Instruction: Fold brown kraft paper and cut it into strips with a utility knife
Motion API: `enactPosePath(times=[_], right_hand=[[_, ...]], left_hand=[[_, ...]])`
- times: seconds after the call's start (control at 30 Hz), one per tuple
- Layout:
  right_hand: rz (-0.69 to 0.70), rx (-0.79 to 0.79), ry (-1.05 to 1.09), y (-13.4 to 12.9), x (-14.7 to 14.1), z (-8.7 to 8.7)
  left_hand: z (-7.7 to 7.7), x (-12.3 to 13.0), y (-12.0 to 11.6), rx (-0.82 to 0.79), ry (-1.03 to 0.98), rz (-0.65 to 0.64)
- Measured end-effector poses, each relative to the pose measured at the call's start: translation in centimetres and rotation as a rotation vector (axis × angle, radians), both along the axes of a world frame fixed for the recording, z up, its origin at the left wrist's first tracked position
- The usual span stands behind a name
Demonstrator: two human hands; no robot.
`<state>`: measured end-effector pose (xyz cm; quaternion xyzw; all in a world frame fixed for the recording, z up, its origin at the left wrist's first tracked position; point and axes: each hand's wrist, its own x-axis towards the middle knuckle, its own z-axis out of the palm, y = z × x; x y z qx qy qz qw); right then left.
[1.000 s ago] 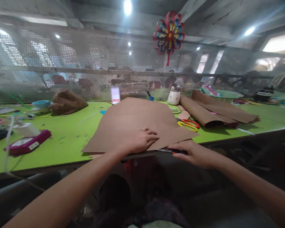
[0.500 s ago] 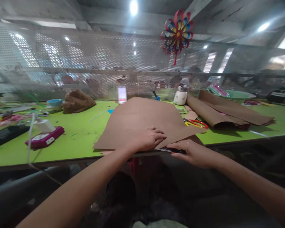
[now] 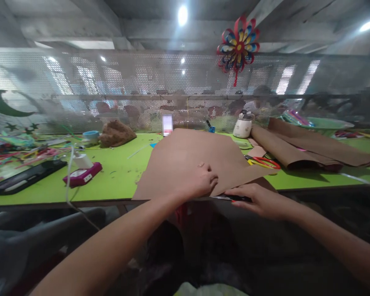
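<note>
A large sheet of brown paper [image 3: 185, 156] lies over the near edge of the green table. My left hand [image 3: 205, 181], a ring on one finger, presses on its lower part with the fingers curled in against it. Just to the right, my right hand [image 3: 259, 199] is closed around a knife [image 3: 223, 197]. The thin silver blade points left along the paper's near edge, and most of the dark handle is hidden by my fingers. Above the knife, the paper's right corner stands lifted from another brown layer [image 3: 265, 183] beneath it.
Scissors [image 3: 263, 162] with red and yellow handles lie right of the sheet. Folded brown paper [image 3: 296, 152] and a white bottle [image 3: 243, 125] stand behind. At left are a phone [image 3: 27, 176], a magenta power strip [image 3: 83, 174] with its cable, and a brown bundle [image 3: 117, 133].
My view has turned slightly left, so everything sits further right. The fingers of my left hand have curled in more on the paper. The knife stays in my right hand by the edge.
</note>
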<state>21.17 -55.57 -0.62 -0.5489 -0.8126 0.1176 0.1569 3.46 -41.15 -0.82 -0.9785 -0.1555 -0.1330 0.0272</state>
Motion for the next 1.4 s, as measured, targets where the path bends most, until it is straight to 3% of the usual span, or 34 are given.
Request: enactPosePath(times=[0.2,0.3,0.4,0.53,1.4], right_hand=[[-0.019,-0.020,0.034,-0.6,0.5,-0.3],[-0.045,-0.031,0.026,-0.7,0.5,-0.5],[-0.040,-0.040,0.005,-0.6,-0.1,-0.4],[-0.032,-0.045,-0.001,-0.2,-1.6,0.1],[0.008,-0.034,0.059,1.4,-6.1,0.1]], left_hand=[[1.8,-5.9,3.2,-0.091,0.115,-0.241],[1.3,-9.0,4.6,-0.114,0.100,-0.230],[0.2,-10.4,4.9,-0.107,0.047,-0.188],[-0.6,-10.5,4.6,-0.114,0.030,-0.183],[-0.6,-10.3,4.3,-0.158,0.030,-0.166]])
